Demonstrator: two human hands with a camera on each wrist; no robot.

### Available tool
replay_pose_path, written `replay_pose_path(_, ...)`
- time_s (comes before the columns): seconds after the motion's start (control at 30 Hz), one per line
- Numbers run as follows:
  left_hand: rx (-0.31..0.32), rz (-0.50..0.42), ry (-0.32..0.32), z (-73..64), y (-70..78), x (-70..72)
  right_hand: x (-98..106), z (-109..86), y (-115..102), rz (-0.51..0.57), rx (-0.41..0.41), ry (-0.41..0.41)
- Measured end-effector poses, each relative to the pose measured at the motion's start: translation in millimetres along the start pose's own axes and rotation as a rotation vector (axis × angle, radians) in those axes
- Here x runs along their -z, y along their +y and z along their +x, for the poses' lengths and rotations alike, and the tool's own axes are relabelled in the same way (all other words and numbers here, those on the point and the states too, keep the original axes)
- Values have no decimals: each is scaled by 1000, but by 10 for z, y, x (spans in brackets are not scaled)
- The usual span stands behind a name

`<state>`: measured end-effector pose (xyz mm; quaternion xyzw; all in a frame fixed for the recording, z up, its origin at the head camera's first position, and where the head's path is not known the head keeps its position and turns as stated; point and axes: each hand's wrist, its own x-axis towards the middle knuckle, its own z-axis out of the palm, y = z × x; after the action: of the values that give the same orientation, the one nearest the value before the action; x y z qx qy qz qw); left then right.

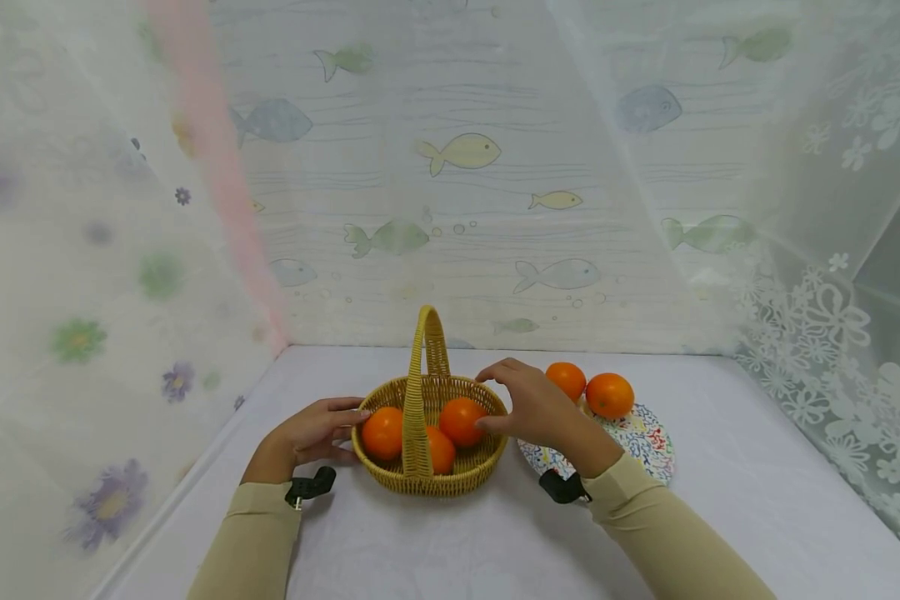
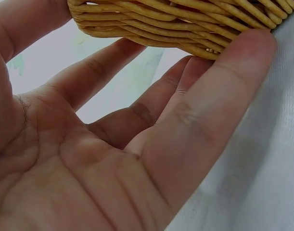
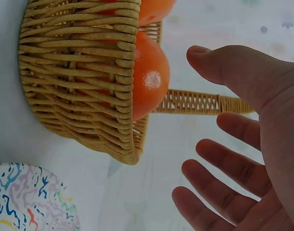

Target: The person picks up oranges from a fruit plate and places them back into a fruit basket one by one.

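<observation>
A yellow wicker basket (image 1: 450,487) with a tall arched handle stands on the table, three oranges (image 1: 461,422) inside it. At its left side, my left hand (image 1: 317,433) holds the basket, thumb at the rim and fingers against the outer wall; the left wrist view shows the fingertips at the woven wall (image 2: 151,24). My right hand (image 1: 536,406) hovers by the right rim with thumb and fingers spread. In the right wrist view nothing lies between that hand's fingers (image 3: 228,183), and an orange (image 3: 151,77) in the basket shows beyond the thumb.
To the right, partly behind my right forearm, lies a round plate (image 1: 656,446) with a multicoloured squiggle pattern. Two more oranges (image 1: 610,396) sit at its far side. Fish-printed curtain (image 1: 461,208) hangs behind the white table (image 1: 435,558), with flowered sheets at both sides.
</observation>
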<state>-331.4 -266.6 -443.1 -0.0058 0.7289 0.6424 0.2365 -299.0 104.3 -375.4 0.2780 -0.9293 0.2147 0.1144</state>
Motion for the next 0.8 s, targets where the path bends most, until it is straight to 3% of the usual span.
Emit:
replay_pose_path(0.43,-11,-23,2,9,-31,18,58,-92,130,26,-64,1)
replay_pose_path(0.8,-6,-32,0,18,-24,26,153,-229,439,38,-47,128)
